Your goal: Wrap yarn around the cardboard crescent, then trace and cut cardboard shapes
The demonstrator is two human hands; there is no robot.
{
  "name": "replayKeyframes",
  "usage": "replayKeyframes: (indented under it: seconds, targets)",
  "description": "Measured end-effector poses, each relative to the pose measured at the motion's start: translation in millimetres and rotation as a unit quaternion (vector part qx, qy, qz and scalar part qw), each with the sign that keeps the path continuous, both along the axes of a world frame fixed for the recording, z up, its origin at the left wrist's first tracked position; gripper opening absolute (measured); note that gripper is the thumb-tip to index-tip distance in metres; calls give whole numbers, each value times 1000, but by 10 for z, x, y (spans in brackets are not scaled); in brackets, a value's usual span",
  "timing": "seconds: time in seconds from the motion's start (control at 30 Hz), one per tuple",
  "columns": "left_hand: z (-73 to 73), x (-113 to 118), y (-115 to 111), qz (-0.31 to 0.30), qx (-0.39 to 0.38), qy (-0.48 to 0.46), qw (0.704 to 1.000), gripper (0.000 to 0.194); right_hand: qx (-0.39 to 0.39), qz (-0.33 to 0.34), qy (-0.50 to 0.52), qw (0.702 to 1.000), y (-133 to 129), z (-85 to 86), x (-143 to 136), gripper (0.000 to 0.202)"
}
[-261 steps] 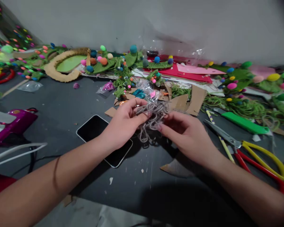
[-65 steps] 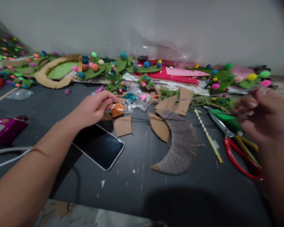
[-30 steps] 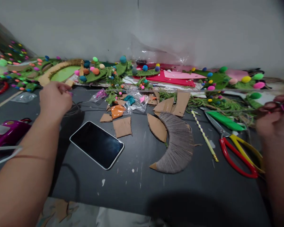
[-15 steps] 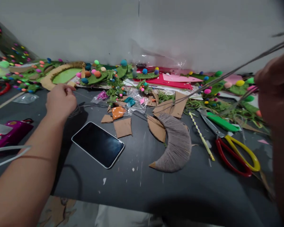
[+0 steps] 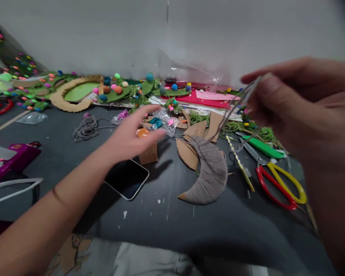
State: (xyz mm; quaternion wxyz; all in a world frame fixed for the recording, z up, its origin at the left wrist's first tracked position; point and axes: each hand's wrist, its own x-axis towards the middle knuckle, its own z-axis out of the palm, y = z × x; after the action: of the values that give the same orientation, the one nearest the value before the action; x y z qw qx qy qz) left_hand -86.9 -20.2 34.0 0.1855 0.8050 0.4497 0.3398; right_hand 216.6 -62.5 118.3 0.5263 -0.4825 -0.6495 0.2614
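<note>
Closest is the right hand [image 5: 313, 109], up high, with thumb and finger pinching loops of grey yarn [image 5: 228, 113]. The left hand [image 5: 135, 133] is open, thumb and fingers spread over the desk; I cannot tell if its tips touch the thin strand beside them. Under that arm lies a phone [image 5: 128, 180]. The grey moon shape [image 5: 209, 176] lies flat on the desk between the hands, next to a cardboard leaf [image 5: 187, 154]. It should be light, soft outside and a bit stiff inside, not slippery. The fat middle looks best to hold, since the thin tips could bend. Scissors [image 5: 261, 164] and a pencil [image 5: 240, 164] lie to its right. Farther back, a small clear packet [image 5: 122, 114] has purple stuff in it, and crinkly clear plastic [image 5: 163, 115] lies around teal bits [image 5: 156, 122]. A messy yarn heap [image 5: 87, 128] sits left of them.
</note>
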Motion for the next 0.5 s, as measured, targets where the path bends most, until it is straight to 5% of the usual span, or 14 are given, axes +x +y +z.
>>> replayKeyframes:
  seconds: [0.1, 0.2, 0.5]
  targets:
    - [120, 569, -200, -125, -82, -40, 988, 60, 29, 70, -86, 993, -37, -44, -121, 16]
    - [161, 783, -250, -155, -80, -96, 980, 24, 30, 80, -95, 992, -13, -143, -103, 13]
    - [-106, 135, 124, 105, 5, -165, 981, 17, 18, -63, -171, 983, 25, -632, 669, 15]
